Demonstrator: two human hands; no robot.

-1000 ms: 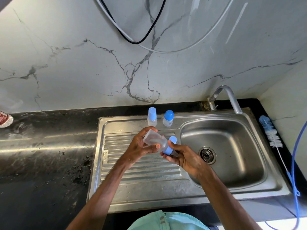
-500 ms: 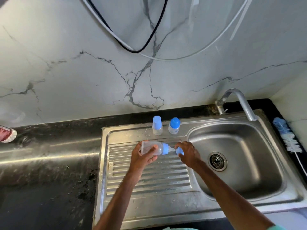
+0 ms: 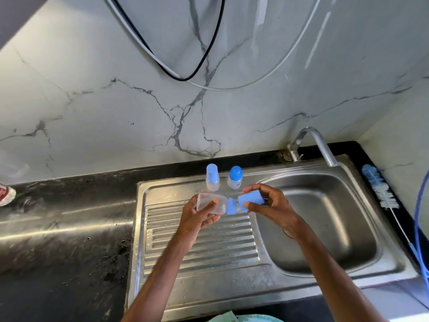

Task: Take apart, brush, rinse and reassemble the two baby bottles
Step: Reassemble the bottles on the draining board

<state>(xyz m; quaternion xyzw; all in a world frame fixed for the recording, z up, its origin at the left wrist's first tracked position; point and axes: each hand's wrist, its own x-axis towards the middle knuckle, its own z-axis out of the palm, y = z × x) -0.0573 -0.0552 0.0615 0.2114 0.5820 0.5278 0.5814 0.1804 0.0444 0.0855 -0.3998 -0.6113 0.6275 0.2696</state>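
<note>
Gripping the clear bottle [image 3: 210, 203] sideways at frame centre, your left hand [image 3: 197, 218] curls round its body; your right hand [image 3: 272, 206] pinches the blue cap [image 3: 251, 202] at its teat end. Print on the small bottle [image 3: 234, 181] behind is illegible.

The left hand's [image 3: 197, 217] thumb and fingers cover the middle of the bottle [image 3: 222, 206]. The right hand [image 3: 274, 205] hides the far end of the cap [image 3: 250, 201], and whether the cap touches the teat [image 3: 239, 207] cannot be told. Beyond the hands, the print on a small bottle [image 3: 234, 183] is too small to read. Far left of the left hand, the picture's edge cuts off a red-labelled bottle [image 3: 5, 194]. The edge also cuts off the hose [image 3: 419, 217] right of the right hand. Below the arms, a teal cloth [image 3: 232, 318] is cut off.
</note>
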